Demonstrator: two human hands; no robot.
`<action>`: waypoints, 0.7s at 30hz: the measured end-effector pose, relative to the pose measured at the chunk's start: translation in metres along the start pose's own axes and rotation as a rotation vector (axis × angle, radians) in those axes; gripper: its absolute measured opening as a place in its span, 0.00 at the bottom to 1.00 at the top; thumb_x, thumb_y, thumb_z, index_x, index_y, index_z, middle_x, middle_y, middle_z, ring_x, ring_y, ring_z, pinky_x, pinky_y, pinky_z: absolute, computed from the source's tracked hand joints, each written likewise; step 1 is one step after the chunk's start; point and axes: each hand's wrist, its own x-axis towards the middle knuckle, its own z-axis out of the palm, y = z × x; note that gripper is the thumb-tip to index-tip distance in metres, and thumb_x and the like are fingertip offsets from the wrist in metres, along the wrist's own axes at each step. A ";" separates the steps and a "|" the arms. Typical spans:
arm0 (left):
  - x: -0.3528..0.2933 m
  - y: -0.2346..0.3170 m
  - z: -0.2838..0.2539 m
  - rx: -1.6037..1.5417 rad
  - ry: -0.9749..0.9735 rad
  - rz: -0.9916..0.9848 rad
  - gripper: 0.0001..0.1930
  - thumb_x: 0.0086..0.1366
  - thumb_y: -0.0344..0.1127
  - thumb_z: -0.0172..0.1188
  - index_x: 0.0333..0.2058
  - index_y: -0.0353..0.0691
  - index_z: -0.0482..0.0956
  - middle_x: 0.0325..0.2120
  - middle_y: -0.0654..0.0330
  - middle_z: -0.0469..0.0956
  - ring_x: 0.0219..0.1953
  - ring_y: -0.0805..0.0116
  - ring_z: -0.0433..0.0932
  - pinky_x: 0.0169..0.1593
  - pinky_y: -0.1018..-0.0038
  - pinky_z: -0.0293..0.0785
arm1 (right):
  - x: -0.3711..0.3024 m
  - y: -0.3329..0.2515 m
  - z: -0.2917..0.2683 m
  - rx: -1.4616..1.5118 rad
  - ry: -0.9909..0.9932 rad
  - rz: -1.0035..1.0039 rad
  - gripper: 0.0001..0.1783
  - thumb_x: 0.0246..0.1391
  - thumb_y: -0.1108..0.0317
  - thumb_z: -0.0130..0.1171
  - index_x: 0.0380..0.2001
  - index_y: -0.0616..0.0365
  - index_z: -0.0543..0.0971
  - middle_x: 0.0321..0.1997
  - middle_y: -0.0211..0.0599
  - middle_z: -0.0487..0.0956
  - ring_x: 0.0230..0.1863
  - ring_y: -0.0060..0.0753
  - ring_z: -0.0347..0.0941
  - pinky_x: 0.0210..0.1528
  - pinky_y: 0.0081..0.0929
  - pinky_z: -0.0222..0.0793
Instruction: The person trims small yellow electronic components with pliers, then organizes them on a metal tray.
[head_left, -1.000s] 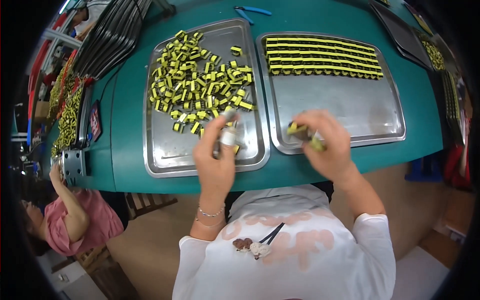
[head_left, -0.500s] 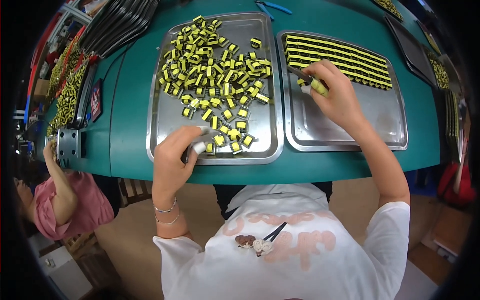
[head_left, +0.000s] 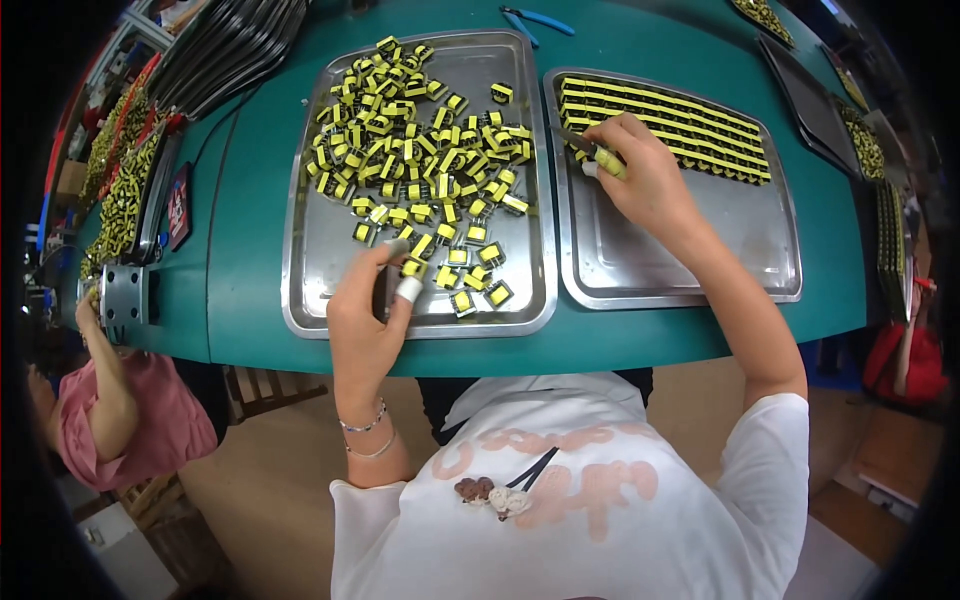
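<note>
My left hand is over the near edge of the left metal tray. Between its thumb and forefinger, both in pale finger covers, is a small yellow-and-black transformer. Something dark shows in that palm. Loose transformers lie heaped across this tray. My right hand is closed round a slim dark-bladed tool with a yellowish part; its exact kind is unclear. The tool's tip is by the left end of neat transformer rows in the right metal tray. My fingers hide part of the front row.
Blue-handled pliers lie beyond the trays on the green table. Stacked black trays stand at the far left, and a dark tray at the right. A co-worker in pink sits at the left.
My left hand has shifted right and taken a transformer between thumb and forefinger. My right hand, with the tool, has moved slightly left along the rows. The whole view has shifted a little.
</note>
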 end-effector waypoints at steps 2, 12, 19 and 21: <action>-0.001 0.003 0.000 -0.198 0.068 -0.097 0.19 0.55 0.20 0.58 0.47 0.32 0.73 0.38 0.54 0.77 0.35 0.66 0.78 0.35 0.72 0.77 | -0.002 0.001 0.004 0.000 -0.020 -0.034 0.17 0.43 0.81 0.58 0.40 0.59 0.76 0.41 0.39 0.74 0.41 0.46 0.74 0.42 0.36 0.70; 0.002 0.032 0.021 -1.165 0.007 -0.128 0.14 0.64 0.28 0.55 0.48 0.33 0.70 0.44 0.48 0.75 0.32 0.72 0.73 0.39 0.78 0.72 | -0.001 0.007 0.015 -0.096 0.021 -0.110 0.16 0.41 0.80 0.61 0.38 0.57 0.75 0.41 0.38 0.73 0.39 0.48 0.74 0.38 0.38 0.71; -0.001 0.057 0.042 -1.074 -0.160 -0.296 0.19 0.58 0.23 0.61 0.49 0.34 0.70 0.44 0.54 0.76 0.43 0.70 0.76 0.35 0.79 0.76 | -0.009 -0.008 -0.009 -0.053 0.061 -0.055 0.10 0.48 0.75 0.55 0.36 0.61 0.73 0.39 0.40 0.72 0.38 0.47 0.72 0.40 0.33 0.68; -0.001 0.062 0.044 -1.098 -0.181 -0.312 0.19 0.58 0.23 0.61 0.49 0.34 0.71 0.43 0.56 0.77 0.43 0.74 0.76 0.36 0.81 0.76 | -0.017 -0.017 -0.023 0.022 -0.003 -0.009 0.10 0.51 0.73 0.52 0.38 0.63 0.72 0.38 0.42 0.70 0.37 0.47 0.69 0.42 0.32 0.66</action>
